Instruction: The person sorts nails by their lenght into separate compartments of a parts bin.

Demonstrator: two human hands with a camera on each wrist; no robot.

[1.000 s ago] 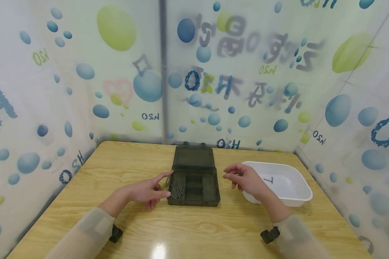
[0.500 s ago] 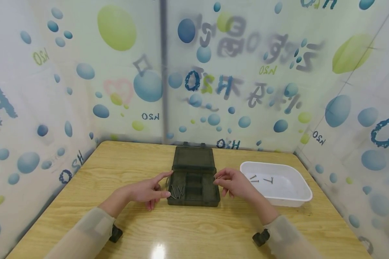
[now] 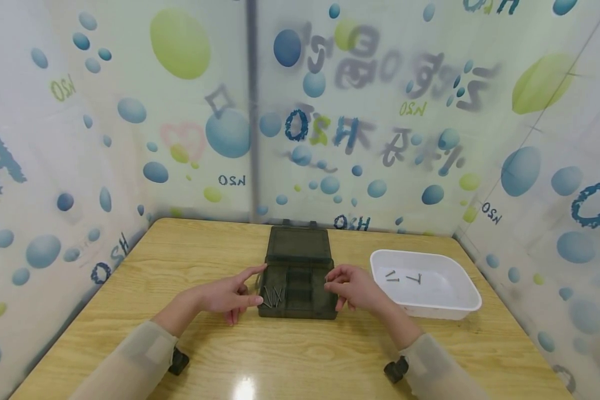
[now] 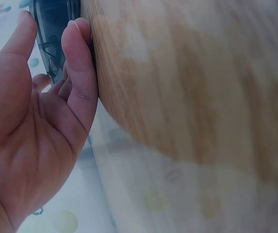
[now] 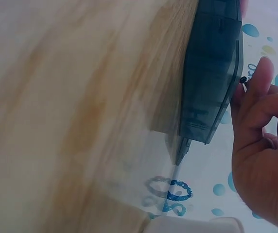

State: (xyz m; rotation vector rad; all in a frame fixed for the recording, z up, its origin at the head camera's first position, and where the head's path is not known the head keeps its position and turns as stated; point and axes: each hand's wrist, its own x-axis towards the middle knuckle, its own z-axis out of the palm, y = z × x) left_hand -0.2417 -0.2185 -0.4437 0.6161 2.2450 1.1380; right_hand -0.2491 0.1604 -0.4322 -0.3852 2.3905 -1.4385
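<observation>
A dark translucent compartment box [image 3: 300, 313] stands on the table with its lid [image 3: 299, 244] raised at the back. Several screws [image 3: 275, 297] lie in its left compartment. My left hand [image 3: 220, 294] rests against the box's left side, index finger straight at the rear corner and thumb at the front. Over the right compartment, my right hand [image 3: 354, 287] pinches a small screw [image 5: 243, 80] between thumb and fingers; only its dark head shows in the right wrist view.
On the right stands a white plastic tray [image 3: 455, 278] with a few screws [image 3: 416, 279] lying in it. The wooden table [image 3: 280, 355] ends at a patterned curtain [image 3: 195, 189] behind and at both sides.
My right hand has moved left from beside the white tray to above the box's right compartment, with the screw still pinched. My left hand has stayed where it was.
</observation>
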